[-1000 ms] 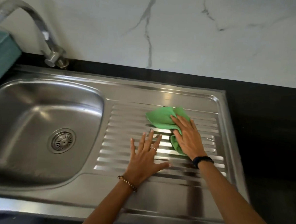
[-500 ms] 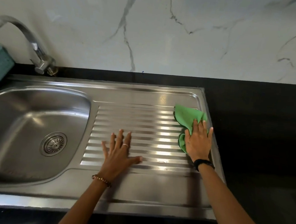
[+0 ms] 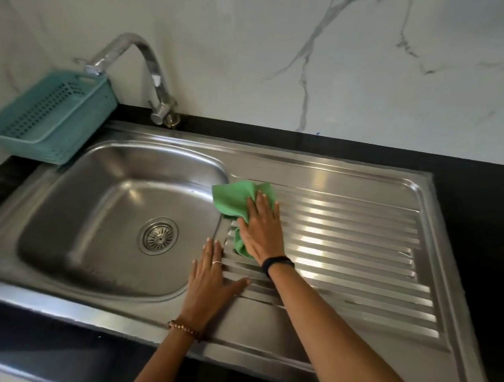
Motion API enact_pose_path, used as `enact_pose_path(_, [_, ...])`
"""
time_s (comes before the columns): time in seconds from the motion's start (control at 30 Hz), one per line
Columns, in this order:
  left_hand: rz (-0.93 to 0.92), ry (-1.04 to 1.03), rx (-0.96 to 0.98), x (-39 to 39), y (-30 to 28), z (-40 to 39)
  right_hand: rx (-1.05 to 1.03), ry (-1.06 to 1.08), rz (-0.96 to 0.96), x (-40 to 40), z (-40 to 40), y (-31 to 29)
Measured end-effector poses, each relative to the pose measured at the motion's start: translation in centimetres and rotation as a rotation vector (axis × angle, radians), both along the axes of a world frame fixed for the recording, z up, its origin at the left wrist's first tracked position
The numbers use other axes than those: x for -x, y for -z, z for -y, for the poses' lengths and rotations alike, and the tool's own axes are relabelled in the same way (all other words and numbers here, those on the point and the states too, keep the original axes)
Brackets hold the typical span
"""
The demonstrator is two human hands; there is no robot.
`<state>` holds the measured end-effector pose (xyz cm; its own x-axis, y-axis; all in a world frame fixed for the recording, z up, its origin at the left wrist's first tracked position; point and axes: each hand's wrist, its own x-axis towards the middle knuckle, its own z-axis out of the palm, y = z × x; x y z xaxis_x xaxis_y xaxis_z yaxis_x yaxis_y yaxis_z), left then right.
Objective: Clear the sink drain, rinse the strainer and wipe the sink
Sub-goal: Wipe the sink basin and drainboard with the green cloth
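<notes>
A steel sink (image 3: 118, 211) with a ribbed drainboard (image 3: 354, 245) on its right fills the view. The round strainer (image 3: 158, 236) sits in the drain at the basin's bottom. My right hand (image 3: 260, 227) presses flat on a green cloth (image 3: 233, 200) at the drainboard's left end, beside the basin rim. The cloth sticks out past my fingertips and under my palm. My left hand (image 3: 210, 280) lies flat with fingers spread on the steel just below it, holding nothing.
A curved steel tap (image 3: 151, 73) rises behind the basin. A teal perforated basket (image 3: 50, 114) stands at the back left. Black countertop (image 3: 479, 212) surrounds the sink, with a marble wall (image 3: 285, 44) behind.
My right hand has slid the green cloth from the drainboard's right edge across to its left end by the basin. My left hand stays flat on the steel. The view has swung left.
</notes>
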<state>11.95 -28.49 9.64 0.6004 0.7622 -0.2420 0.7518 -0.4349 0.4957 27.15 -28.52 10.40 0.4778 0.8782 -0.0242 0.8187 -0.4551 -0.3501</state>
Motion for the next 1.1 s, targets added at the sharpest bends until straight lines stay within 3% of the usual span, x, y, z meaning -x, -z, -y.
enact_pose_path(0.13, [-0.007, 0.063, 0.006, 0.8, 0.1, -0.1, 0.004, -0.187, 0.039, 1.6, -2.2, 0.2])
enact_pose_path(0.27, [-0.048, 0.061, -0.012, 0.7, -0.2, 0.6, -0.046, -0.263, 0.041, 1.2, 0.6, 0.9])
enact_pose_path(0.43, [-0.048, 0.205, -0.148, -2.0, -0.3, 4.0, -0.042, -0.1, 0.072, -2.9, 7.6, 0.9])
enact_pose_path(0.67, [-0.085, 0.441, -0.108, -9.2, -0.3, 10.6, -0.029, 0.199, 0.248, -11.7, 21.4, -0.5])
enact_pose_path(0.73, [-0.115, 0.427, -0.146, -9.6, -0.1, 11.1, 0.129, 0.228, 0.356, -13.2, 24.0, -1.1])
enact_pose_path(0.83, [-0.119, 0.438, -0.154, -9.4, 0.0, 10.9, 0.356, 0.262, 0.351, -13.7, 25.3, -1.2])
enact_pose_path(0.97, [-0.104, 0.455, -0.102, -8.8, -0.4, 10.0, 0.218, 0.442, 0.21, -11.4, 25.6, -0.9])
enact_pose_path(1.1, [-0.073, 0.407, -0.121, -6.8, -0.5, 7.8, 0.123, 0.462, 0.17, -8.7, 27.1, -0.6])
